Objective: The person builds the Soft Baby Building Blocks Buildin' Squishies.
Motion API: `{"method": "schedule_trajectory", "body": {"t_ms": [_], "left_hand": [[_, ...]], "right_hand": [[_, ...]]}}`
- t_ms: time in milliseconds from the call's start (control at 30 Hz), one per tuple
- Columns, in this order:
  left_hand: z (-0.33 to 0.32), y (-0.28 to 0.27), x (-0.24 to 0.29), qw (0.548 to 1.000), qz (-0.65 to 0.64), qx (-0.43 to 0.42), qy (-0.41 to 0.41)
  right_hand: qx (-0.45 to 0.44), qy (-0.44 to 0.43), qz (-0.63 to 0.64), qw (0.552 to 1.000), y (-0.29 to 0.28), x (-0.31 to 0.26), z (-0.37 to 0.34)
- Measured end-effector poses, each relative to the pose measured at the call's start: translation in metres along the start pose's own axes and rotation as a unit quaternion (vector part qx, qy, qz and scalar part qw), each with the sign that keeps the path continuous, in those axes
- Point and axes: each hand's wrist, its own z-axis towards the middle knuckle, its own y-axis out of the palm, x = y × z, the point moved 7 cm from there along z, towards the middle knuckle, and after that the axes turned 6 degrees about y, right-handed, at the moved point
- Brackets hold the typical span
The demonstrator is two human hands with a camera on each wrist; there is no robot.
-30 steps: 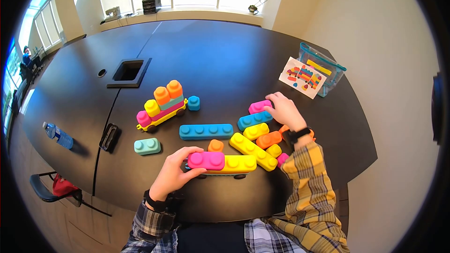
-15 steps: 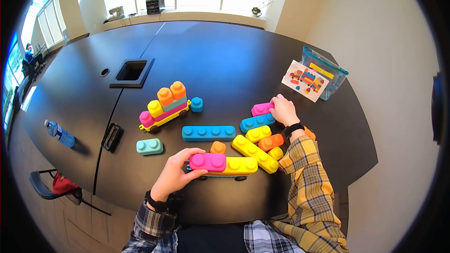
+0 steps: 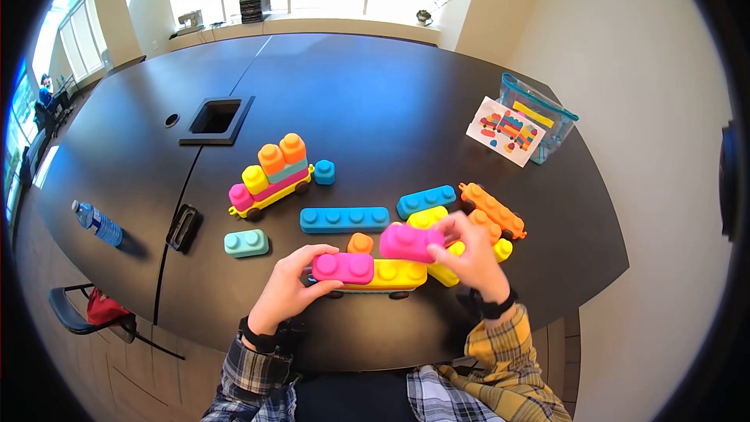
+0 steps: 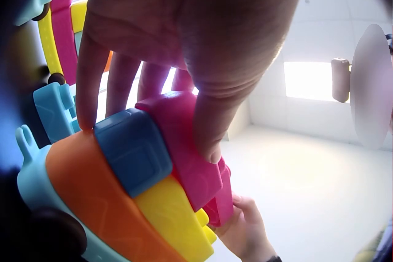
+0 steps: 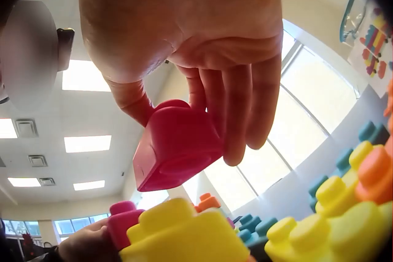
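Observation:
In the head view my left hand (image 3: 283,287) grips a pink two-stud block (image 3: 342,268) at the left end of a toy train car, thumb on the near side. Beside that block, a yellow block (image 3: 402,273) tops the car's right end. The left wrist view shows the car's light blue wheeled base (image 4: 35,179), an orange layer (image 4: 92,182) and a blue block (image 4: 136,154) under the pink one. My right hand (image 3: 475,256) pinches a second pink block (image 5: 178,145) between thumb and fingers, raised close over the yellow block.
Around the car lie a long blue block (image 3: 344,220), a shorter blue block (image 3: 426,202), a small orange block (image 3: 360,243), a mint block (image 3: 246,243) and an orange wheeled base (image 3: 494,211). Farther off are a built car (image 3: 269,180), a picture card (image 3: 506,131) and a bottle (image 3: 98,223).
My right hand has picked up the pink block from beside the shorter blue one and brought it left and nearer, over the car. The left hand has kept its grip in place.

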Motion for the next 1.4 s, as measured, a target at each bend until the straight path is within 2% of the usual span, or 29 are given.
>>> {"method": "schedule_trajectory", "body": {"t_ms": [100, 233, 367, 433, 533, 733, 1067, 1400], "left_hand": [[0.000, 0.000, -0.002, 1.000, -0.013, -0.001, -0.019], [0.000, 0.001, -0.003, 1.000, -0.018, -0.003, -0.024], [-0.001, 0.001, -0.002, 0.999, -0.023, -0.002, -0.027], [0.000, 0.001, -0.002, 0.999, -0.024, -0.004, -0.032], [-0.001, 0.002, -0.003, 0.999, -0.034, -0.003, -0.032], [-0.001, 0.002, -0.003, 0.998, -0.050, 0.001, -0.047], [-0.002, 0.003, -0.001, 0.999, -0.033, 0.006, -0.034], [-0.001, 0.001, 0.000, 0.999, -0.017, 0.000, -0.032]], "right_hand": [[-0.011, -0.020, 0.006, 1.000, 0.016, 0.000, -0.022], [-0.007, 0.019, -0.027, 0.999, 0.022, 0.002, -0.033], [-0.032, 0.019, -0.032, 0.999, 0.027, -0.001, -0.032], [-0.066, -0.019, -0.005, 0.998, 0.039, -0.008, -0.029], [-0.061, -0.059, 0.013, 0.996, 0.044, -0.010, -0.026], [-0.050, -0.082, -0.010, 0.995, 0.051, -0.009, -0.028], [-0.058, -0.060, -0.007, 0.996, 0.051, -0.009, -0.030], [0.001, -0.012, -0.004, 1.000, 0.031, 0.008, -0.043]]}}
